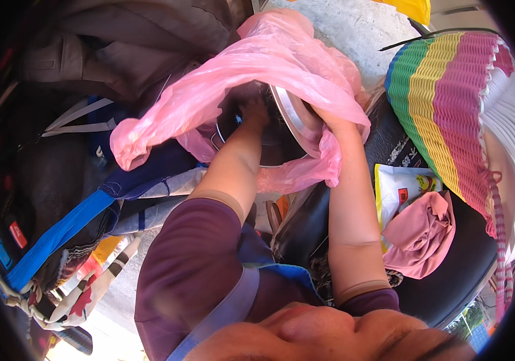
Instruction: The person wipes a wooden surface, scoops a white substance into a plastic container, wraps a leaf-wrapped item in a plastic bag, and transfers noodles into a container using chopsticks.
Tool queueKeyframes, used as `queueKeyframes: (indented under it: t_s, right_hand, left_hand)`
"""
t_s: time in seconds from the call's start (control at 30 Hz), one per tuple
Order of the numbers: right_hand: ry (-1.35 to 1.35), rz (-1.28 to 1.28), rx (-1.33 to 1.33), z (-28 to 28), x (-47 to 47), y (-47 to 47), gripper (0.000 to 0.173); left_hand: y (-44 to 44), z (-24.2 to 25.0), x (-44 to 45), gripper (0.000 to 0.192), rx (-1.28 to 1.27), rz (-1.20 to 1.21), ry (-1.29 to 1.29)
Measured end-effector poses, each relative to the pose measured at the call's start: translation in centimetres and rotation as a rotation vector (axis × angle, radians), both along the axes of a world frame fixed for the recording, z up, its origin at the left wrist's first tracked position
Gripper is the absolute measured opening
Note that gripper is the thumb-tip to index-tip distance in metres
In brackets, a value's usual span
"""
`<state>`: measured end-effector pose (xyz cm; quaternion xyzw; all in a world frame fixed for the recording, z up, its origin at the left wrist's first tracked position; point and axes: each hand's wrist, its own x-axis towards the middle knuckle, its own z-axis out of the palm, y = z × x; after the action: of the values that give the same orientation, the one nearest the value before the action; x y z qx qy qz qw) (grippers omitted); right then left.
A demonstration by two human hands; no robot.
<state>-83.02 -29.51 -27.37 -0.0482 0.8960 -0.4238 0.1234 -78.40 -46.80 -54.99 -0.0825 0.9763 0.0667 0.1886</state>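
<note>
A pink plastic bag [257, 58] surrounds a dark, round vessel with a shiny metal rim [291, 117]. My left hand [254, 110] reaches into the vessel's dark interior; its fingers are in shadow and whatever they touch cannot be made out. At the right of the rim, my right hand [325, 116] goes in under the edge of the bag, against the vessel's outer side, with its fingers hidden. Bunched pink plastic lies against my right wrist. A thin wire-like loop [215, 141] shows at the vessel's left side.
On a black padded seat [442, 289] at right are a pink cloth [420, 234] and a white and yellow packet [390, 185]. A striped woven basket [442, 104] holds a stack of white items [510, 117]. Dark fabric [149, 36] and a blue strap [63, 234] lie at left.
</note>
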Motion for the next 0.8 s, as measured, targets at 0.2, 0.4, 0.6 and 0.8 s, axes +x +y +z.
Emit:
queueKeyframes:
  t_s: [0.2,0.4,0.6,0.8]
  right_hand:
    - [0.106,-0.039,-0.104,-0.7,0.1,0.0,0.055]
    - [0.07,-0.028,0.066,-0.1,-0.7,-1.3,0.05]
    - [0.055,-0.048,-0.074,1.1,0.2,-3.0,0.059]
    - [0.206,0.096,0.22,-0.5,0.2,-3.3,0.066]
  left_hand:
    - [-0.7,4.7,-2.8,0.081,0.32,-0.023,-0.652]
    - [-0.9,8.5,-2.9,0.07,0.272,0.001,-0.589]
    - [-2.0,9.7,-0.9,0.059,1.274,0.778,-0.472]
    - [-1.3,20.0,5.0,0.059,1.583,1.014,-0.279]
